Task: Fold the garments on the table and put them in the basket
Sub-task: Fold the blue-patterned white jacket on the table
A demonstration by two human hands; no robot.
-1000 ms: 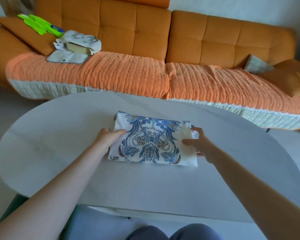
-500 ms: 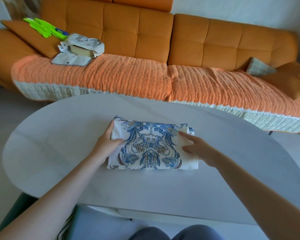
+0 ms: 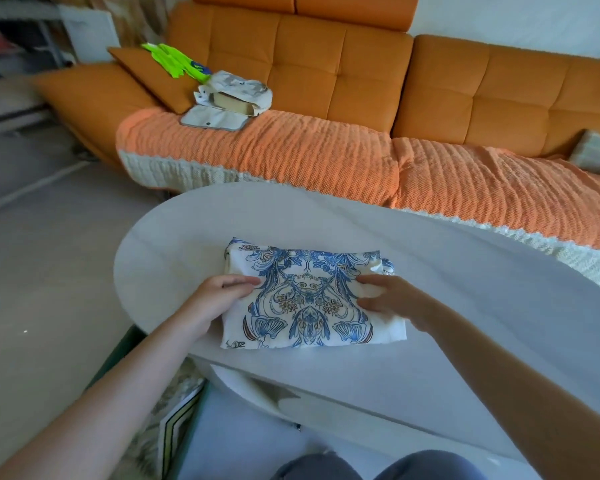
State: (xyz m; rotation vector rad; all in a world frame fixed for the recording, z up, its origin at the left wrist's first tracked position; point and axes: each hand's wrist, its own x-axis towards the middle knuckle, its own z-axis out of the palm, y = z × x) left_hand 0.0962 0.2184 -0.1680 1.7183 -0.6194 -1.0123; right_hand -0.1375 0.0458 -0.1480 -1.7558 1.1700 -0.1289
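Observation:
A folded white garment [image 3: 309,303] with a blue floral print lies on the white oval table [image 3: 465,282], close to its near left edge. My left hand [image 3: 219,299] grips the garment's left side, fingers curled over the top. My right hand [image 3: 392,299] grips the right side, with fingers and thumb on the cloth. Low at the left, beside the table, a dark green container [image 3: 125,344] shows its rim, with patterned fabric [image 3: 177,407] in it.
An orange sofa [image 3: 326,74] with an orange throw runs behind the table. On its left seat lie a beige bag [image 3: 236,91], a flat grey pouch [image 3: 215,119] and neon green gloves [image 3: 174,58]. Bare floor lies to the left. My knees [image 3: 378,465] are below the table's edge.
Both hands moved further in over the garment from its sides. The garment now lies nearer the table's near left edge, and the view has swung left.

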